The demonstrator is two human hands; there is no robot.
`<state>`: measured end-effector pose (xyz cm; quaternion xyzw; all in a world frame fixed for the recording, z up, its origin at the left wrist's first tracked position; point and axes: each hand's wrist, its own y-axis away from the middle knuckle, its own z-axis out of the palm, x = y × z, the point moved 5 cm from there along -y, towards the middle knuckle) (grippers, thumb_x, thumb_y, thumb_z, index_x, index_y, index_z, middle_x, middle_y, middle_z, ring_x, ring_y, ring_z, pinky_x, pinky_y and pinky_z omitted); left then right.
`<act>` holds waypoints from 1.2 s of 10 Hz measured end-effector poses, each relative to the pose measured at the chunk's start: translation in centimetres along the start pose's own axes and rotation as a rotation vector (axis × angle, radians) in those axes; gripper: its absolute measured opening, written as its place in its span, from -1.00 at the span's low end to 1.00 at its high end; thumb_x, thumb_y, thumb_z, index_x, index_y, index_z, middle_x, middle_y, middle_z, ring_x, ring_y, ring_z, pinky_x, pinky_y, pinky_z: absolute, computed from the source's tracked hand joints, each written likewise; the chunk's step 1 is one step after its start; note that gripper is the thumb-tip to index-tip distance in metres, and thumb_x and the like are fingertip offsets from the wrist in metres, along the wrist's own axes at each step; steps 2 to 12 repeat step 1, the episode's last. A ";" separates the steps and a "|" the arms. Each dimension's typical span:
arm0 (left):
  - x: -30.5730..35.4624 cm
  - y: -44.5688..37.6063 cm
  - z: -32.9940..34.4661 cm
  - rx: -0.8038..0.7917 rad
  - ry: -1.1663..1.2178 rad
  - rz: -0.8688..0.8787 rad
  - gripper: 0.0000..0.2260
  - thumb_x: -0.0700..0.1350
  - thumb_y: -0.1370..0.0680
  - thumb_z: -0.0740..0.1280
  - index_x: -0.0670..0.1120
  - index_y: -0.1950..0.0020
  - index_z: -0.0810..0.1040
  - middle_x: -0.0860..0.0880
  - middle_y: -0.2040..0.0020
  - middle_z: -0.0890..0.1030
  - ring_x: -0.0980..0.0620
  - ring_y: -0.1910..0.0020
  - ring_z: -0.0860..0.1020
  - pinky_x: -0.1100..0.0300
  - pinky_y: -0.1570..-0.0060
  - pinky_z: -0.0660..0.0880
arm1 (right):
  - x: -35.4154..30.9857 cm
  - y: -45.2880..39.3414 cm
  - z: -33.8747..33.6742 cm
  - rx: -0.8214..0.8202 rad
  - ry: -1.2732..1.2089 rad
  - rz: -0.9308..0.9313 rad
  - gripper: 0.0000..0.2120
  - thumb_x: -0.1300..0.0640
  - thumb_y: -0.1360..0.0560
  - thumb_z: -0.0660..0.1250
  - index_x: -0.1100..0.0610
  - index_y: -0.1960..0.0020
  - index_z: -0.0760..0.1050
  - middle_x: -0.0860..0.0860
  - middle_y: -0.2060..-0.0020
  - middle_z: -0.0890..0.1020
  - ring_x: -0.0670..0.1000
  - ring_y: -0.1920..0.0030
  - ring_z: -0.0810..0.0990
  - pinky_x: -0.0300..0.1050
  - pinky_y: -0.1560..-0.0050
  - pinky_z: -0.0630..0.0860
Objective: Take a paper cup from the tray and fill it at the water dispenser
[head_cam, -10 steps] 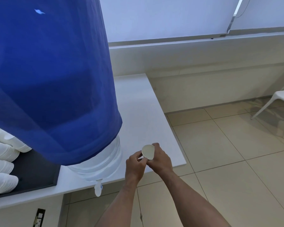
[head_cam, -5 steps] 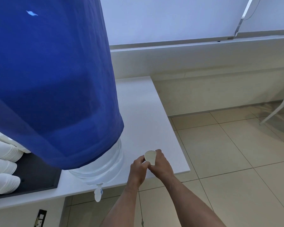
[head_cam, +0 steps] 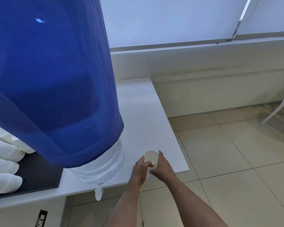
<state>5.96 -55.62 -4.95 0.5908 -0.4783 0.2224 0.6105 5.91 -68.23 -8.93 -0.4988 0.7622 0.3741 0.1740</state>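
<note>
- Your left hand point(head_cam: 140, 167) and right hand point(head_cam: 162, 167) both grip one white paper cup point(head_cam: 151, 158), its mouth tilted toward you.
- You hold the cup above the white counter point(head_cam: 143, 115), right of the tap point(head_cam: 98, 192) of the water dispenser point(head_cam: 98, 163).
- More cup stacks point(head_cam: 4, 163) lie on the dark tray point(head_cam: 38, 172).
- No readable writing on anything.

We count two hands point(head_cam: 138, 171) point(head_cam: 162, 167), one paper cup point(head_cam: 151, 157) between them, one covered water bottle point(head_cam: 47, 79), one tap point(head_cam: 98, 193), one dark tray point(head_cam: 39, 174), one desk point(head_cam: 146, 120), one white chair point(head_cam: 279, 105), and several cup stacks point(head_cam: 5, 182) we cannot count exactly.
</note>
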 end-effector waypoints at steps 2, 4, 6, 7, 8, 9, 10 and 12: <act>1.0 1.4 0.1 0.024 -0.071 0.023 -0.45 0.00 -0.40 0.32 -0.05 -0.40 0.49 0.05 -0.32 0.54 -0.13 -0.38 0.45 0.08 -0.19 0.40 | -0.1 1.0 -0.7 0.042 0.075 -0.011 -0.03 0.23 -0.45 0.41 0.09 -0.66 -0.12 0.07 -0.51 0.36 0.09 -0.32 0.53 -0.05 -0.11 0.59; 1.0 1.4 0.1 0.024 -0.071 0.023 -0.45 0.00 -0.40 0.32 -0.05 -0.40 0.49 0.05 -0.32 0.54 -0.13 -0.38 0.45 0.08 -0.19 0.40 | -0.1 1.0 -0.7 0.042 0.075 -0.011 -0.03 0.23 -0.45 0.41 0.09 -0.66 -0.12 0.07 -0.51 0.36 0.09 -0.32 0.53 -0.05 -0.11 0.59; 1.0 1.4 0.1 0.024 -0.071 0.023 -0.45 0.00 -0.40 0.32 -0.05 -0.40 0.49 0.05 -0.32 0.54 -0.13 -0.38 0.45 0.08 -0.19 0.40 | -0.1 1.0 -0.7 0.042 0.075 -0.011 -0.03 0.23 -0.45 0.41 0.09 -0.66 -0.12 0.07 -0.51 0.36 0.09 -0.32 0.53 -0.05 -0.11 0.59; 1.0 1.4 0.1 0.024 -0.071 0.023 -0.45 0.00 -0.40 0.32 -0.05 -0.40 0.49 0.05 -0.32 0.54 -0.13 -0.38 0.45 0.08 -0.19 0.40 | -0.1 1.0 -0.7 0.042 0.075 -0.011 -0.03 0.23 -0.45 0.41 0.09 -0.66 -0.12 0.07 -0.51 0.36 0.09 -0.32 0.53 -0.05 -0.11 0.59; 1.0 1.4 0.1 0.024 -0.071 0.023 -0.45 0.00 -0.40 0.32 -0.05 -0.40 0.49 0.05 -0.32 0.54 -0.13 -0.38 0.45 0.08 -0.19 0.40 | -0.1 1.0 -0.7 0.042 0.075 -0.011 -0.03 0.23 -0.45 0.41 0.09 -0.66 -0.12 0.07 -0.51 0.36 0.09 -0.32 0.53 -0.05 -0.11 0.59; 1.0 1.4 0.1 0.024 -0.071 0.023 -0.45 0.00 -0.40 0.32 -0.05 -0.40 0.49 0.05 -0.32 0.54 -0.13 -0.38 0.45 0.08 -0.19 0.40 | -0.1 1.0 -0.7 0.042 0.075 -0.011 -0.03 0.23 -0.45 0.41 0.09 -0.66 -0.12 0.07 -0.51 0.36 0.09 -0.32 0.53 -0.05 -0.11 0.59; 1.0 1.4 0.1 0.024 -0.071 0.023 -0.45 0.00 -0.40 0.32 -0.05 -0.40 0.49 0.05 -0.32 0.54 -0.13 -0.38 0.45 0.08 -0.19 0.40 | -0.1 1.0 -0.7 0.042 0.075 -0.011 -0.03 0.23 -0.45 0.41 0.09 -0.66 -0.12 0.07 -0.51 0.36 0.09 -0.32 0.53 -0.05 -0.11 0.59; 1.0 1.4 0.1 0.024 -0.071 0.023 -0.45 0.00 -0.40 0.32 -0.05 -0.40 0.49 0.05 -0.32 0.54 -0.13 -0.38 0.45 0.08 -0.19 0.40 | -0.1 1.0 -0.7 0.042 0.075 -0.011 -0.03 0.23 -0.45 0.41 0.09 -0.66 -0.12 0.07 -0.51 0.36 0.09 -0.32 0.53 -0.05 -0.11 0.59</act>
